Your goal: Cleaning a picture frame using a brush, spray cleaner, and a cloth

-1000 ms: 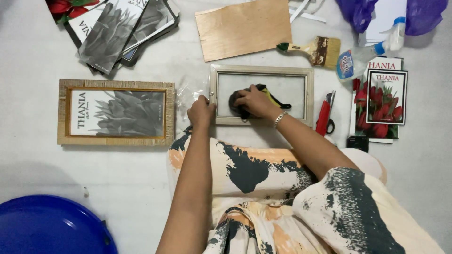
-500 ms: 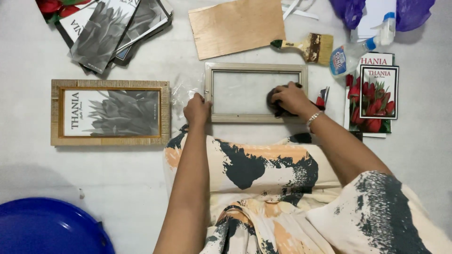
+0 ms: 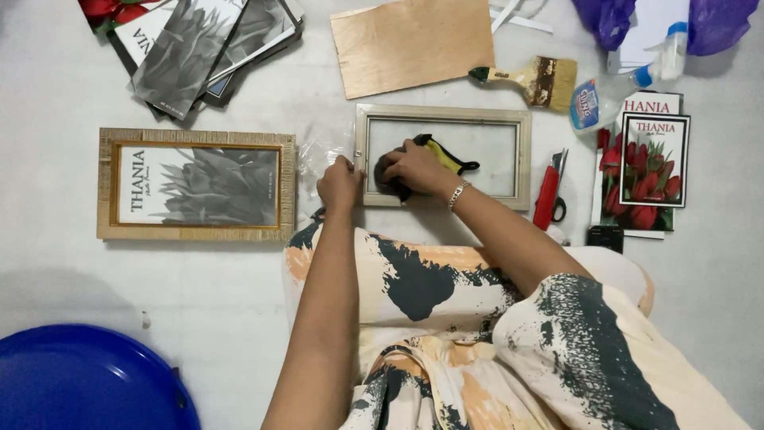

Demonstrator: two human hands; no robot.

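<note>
Landmark: the empty frame [image 3: 442,156], pale wood with a glass pane, flat on the floor right in front of my knees.

Left hand: my left hand [image 3: 340,183] sits on the frame's left edge, fingers curled over the rail. I reckon that's to pin it so it doesn't skate around.

Right hand: my right hand [image 3: 414,167] is closed on a dark cloth [image 3: 390,173] with a yellow bit, pressed flat on the left half of the glass, so the rubbing goes straight down into the pane.

Left of the frame: a finished frame [image 3: 196,185] with a grey flower print, parked well apart.

Above it: a plywood backing board [image 3: 412,46] and a paintbrush [image 3: 529,80].

Right of it: red cutter [image 3: 546,199], spray bottle [image 3: 621,84], red flower prints [image 3: 643,167], all in reach.

Surface: pale, slightly scuffed floor [image 3: 199,295]; can't see much room beyond it.
</note>
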